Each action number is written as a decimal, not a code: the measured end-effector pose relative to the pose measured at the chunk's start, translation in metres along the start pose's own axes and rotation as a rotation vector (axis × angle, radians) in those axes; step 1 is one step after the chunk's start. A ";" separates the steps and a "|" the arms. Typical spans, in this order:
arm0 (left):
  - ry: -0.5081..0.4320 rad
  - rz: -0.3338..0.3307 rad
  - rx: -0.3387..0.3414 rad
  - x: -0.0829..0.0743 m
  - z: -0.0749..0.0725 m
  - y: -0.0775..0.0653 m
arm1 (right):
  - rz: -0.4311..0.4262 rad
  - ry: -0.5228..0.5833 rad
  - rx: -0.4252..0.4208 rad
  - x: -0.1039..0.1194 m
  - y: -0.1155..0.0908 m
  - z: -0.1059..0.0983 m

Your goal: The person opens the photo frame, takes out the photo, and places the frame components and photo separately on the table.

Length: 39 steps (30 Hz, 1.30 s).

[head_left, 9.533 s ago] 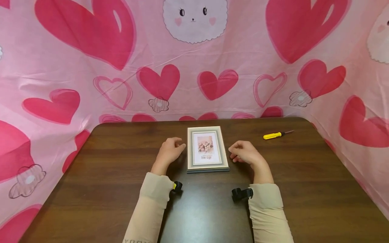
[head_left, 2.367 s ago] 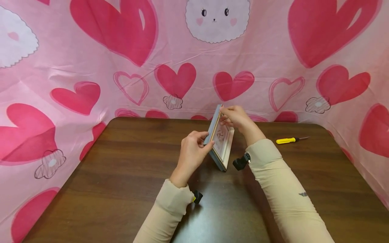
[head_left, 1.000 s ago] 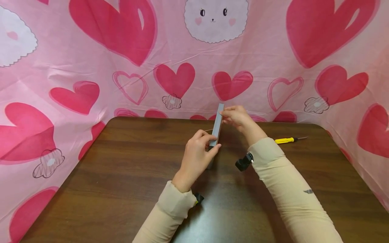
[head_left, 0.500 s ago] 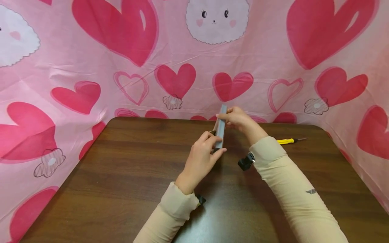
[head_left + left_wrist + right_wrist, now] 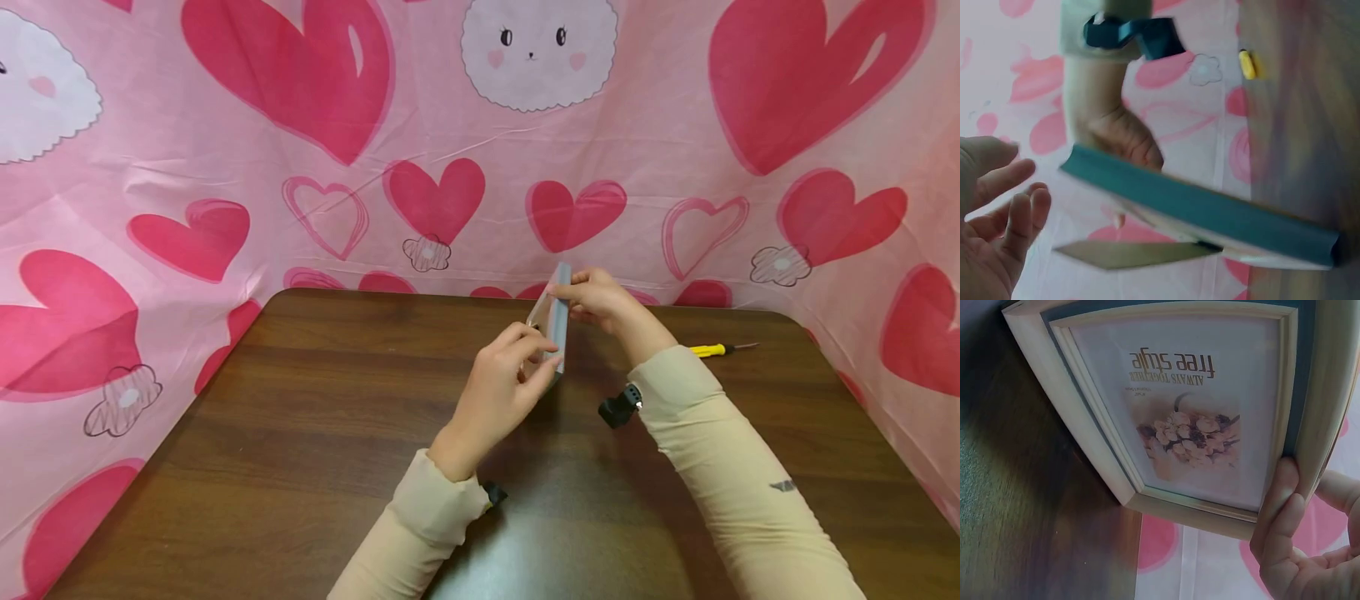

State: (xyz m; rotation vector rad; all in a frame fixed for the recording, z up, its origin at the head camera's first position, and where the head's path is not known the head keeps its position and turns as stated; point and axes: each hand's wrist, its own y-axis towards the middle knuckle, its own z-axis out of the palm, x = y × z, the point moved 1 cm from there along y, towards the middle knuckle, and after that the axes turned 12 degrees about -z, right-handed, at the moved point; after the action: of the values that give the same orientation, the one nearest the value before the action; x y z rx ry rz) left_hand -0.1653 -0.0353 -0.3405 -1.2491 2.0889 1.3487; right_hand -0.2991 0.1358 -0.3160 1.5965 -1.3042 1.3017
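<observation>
My right hand (image 5: 606, 304) grips the far part of a picture frame (image 5: 561, 317), which is held up on its long side over the table. In the right wrist view the frame's cream front and flower print (image 5: 1188, 434) show upside down, with fingers on the front border. The grey-blue side (image 5: 1197, 203) and the swung-out stand leg (image 5: 1141, 255) show in the left wrist view. My left hand (image 5: 498, 387) is beside the near end, its fingers (image 5: 1021, 222) loosely bent and apart from the frame in the left wrist view.
A screwdriver (image 5: 711, 350) with a yellow handle lies on the brown table (image 5: 300, 467), to the right, partly behind my right sleeve. A pink cloth (image 5: 337, 225) with hearts hangs around the table's back and sides.
The frame first lay face up, then was raised on edge and turned so its back side faces left. Lately it moved slightly right, and my left hand's fingers came off it.
</observation>
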 end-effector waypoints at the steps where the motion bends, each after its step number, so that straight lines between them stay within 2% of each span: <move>1: -0.040 -0.006 -0.017 0.002 -0.003 0.001 | -0.004 -0.001 -0.001 -0.001 0.000 -0.001; 5: -0.073 -0.065 -0.093 0.012 -0.016 0.005 | -0.018 -0.001 0.004 -0.004 -0.001 -0.003; 9: -0.042 -0.172 -0.092 0.026 -0.024 0.009 | -0.019 0.005 0.016 -0.005 -0.004 -0.006; 13: -0.010 -0.287 0.033 0.041 -0.026 0.010 | -0.015 0.014 0.029 -0.009 -0.006 -0.010; 16: 0.011 -0.362 0.181 0.052 -0.023 0.010 | -0.020 0.028 0.037 -0.012 -0.008 -0.014; 19: 0.059 -0.403 0.313 0.062 -0.018 0.008 | -0.035 0.070 0.052 -0.015 -0.010 -0.019; 22: 0.108 -0.401 0.401 0.069 -0.013 0.007 | -0.041 0.090 0.065 -0.017 -0.012 -0.023; 25: 0.140 -0.393 0.451 0.073 -0.009 0.005 | -0.019 0.085 0.056 -0.018 -0.012 -0.024; 30: 0.155 -0.396 0.483 0.078 -0.002 0.002 | 0.024 0.046 0.044 -0.018 -0.012 -0.025; 34: 0.209 -0.372 0.498 0.077 0.002 0.000 | 0.036 0.043 0.043 -0.022 -0.012 -0.028; 39: 0.250 -0.408 0.509 0.074 0.004 -0.003 | 0.045 0.035 0.054 -0.029 -0.012 -0.034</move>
State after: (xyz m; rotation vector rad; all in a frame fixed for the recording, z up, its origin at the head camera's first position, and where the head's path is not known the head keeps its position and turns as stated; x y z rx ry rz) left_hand -0.2042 -0.0677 -0.3950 -1.5430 1.9993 0.4661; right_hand -0.2970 0.1782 -0.3340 1.5822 -1.3005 1.3968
